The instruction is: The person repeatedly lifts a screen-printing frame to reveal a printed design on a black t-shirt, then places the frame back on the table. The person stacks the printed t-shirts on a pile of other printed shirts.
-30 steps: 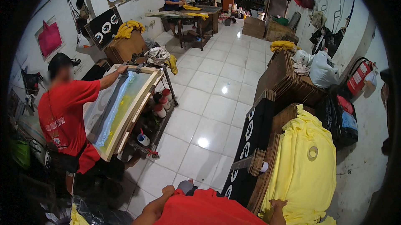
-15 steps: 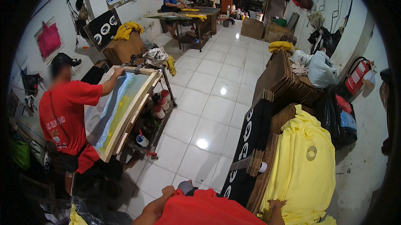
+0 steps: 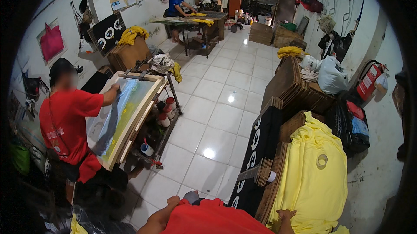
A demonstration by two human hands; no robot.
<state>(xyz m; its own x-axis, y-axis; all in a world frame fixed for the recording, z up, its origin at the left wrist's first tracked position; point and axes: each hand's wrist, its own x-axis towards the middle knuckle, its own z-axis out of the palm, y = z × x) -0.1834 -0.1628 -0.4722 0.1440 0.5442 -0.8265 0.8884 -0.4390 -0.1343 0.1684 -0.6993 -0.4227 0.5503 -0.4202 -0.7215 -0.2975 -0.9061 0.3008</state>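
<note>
At the lower edge, my left hand (image 3: 173, 201) is curled on the edge of the red shirt (image 3: 208, 216) that fills the bottom of the view. My right hand (image 3: 287, 215), fingers spread, rests against a pile of yellow fabric (image 3: 312, 177) on the right. A roll of tape (image 3: 322, 161) lies on that pile, and black boards (image 3: 245, 182) with white lettering stand beside stacked brown boards (image 3: 278, 164).
A worker in red (image 3: 67, 125) handles a wooden-framed screen (image 3: 124, 121) over a rack with pots (image 3: 163, 119). A worker in blue (image 3: 176, 4) bends over a far table (image 3: 215, 15). Board stacks (image 3: 280, 80) and a fire extinguisher (image 3: 367, 84) line the right wall.
The worker in red has lowered a hand from the screen frame's top onto the screen. The worker in blue leans further forward. My hands have barely moved.
</note>
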